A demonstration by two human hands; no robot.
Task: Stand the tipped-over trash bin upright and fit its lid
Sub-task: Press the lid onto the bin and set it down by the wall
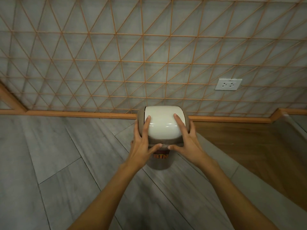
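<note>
A small trash bin stands upright on the grey floor near the wall, its brown body showing an orange label with letters. On top of it sits the lid, a brown frame with a glossy white swing flap. My left hand lies on the lid's left side, fingers spread over the flap and thumb along the front rim. My right hand mirrors it on the right side. Both hands press on the lid. The lower part of the bin is hidden behind the lid and my hands.
A grey wall with an orange lattice rises right behind the bin, with an orange skirting board along its foot. A white wall socket is at the right. A wooden floor area lies to the right of the bin.
</note>
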